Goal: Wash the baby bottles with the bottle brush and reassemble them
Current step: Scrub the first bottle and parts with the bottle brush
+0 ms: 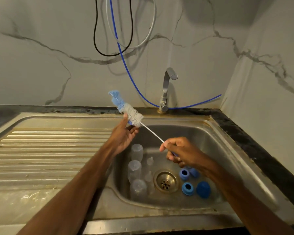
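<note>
A bottle brush (pixel 126 108) with blue and white bristles and a twisted wire stem slants above the sink basin (pixel 202 138). My right hand (pixel 182 151) grips its blue handle end. My left hand (pixel 126 134) touches the underside of the white bristles with loosely curled fingers. Three clear bottle bodies (pixel 134 170) lie at the basin's left side, with clear teats (pixel 149 161) beside them. Blue screw rings (pixel 187 188) and a blue cap (pixel 203 189) lie to the right of the drain (pixel 165 181).
A chrome tap (pixel 167 89) stands behind the basin, not running. The ribbed steel drainboard (pixel 49 150) stretches to the left. Black, grey and blue cables (pixel 124 61) hang down the marble wall. A dark counter edge (pixel 244 138) borders the sink on the right.
</note>
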